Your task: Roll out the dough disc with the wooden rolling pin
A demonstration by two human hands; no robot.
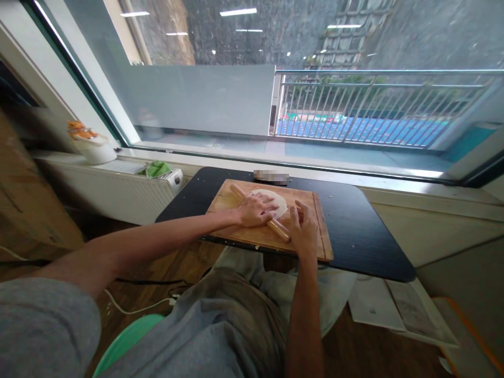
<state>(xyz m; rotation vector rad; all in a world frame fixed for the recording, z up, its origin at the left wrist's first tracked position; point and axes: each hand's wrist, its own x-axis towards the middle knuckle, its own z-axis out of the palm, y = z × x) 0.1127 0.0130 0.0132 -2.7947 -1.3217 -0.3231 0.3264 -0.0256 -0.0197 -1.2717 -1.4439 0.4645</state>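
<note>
My left hand (255, 209) lies palm down across a wooden rolling pin (279, 230), its fingers stretched out over a flat, round sheet of pale dough (279, 202). The pin runs diagonally, one end showing beyond the hand at upper left and the other at lower right. At the dough's right edge is my right hand (304, 226), fingers bent and apart, nothing visible in it. Whether its fingertips touch the dough, I cannot tell. Beneath everything is a wooden cutting board (232, 231) with a groove near its right side.
The board rests on a small black table (366, 236) over my lap. A blurred object (271, 177) lies at its far edge. Beyond stand a window sill and a radiator (118, 191) with a green cloth (158, 169). A green basin (126, 341) and cables are on the floor.
</note>
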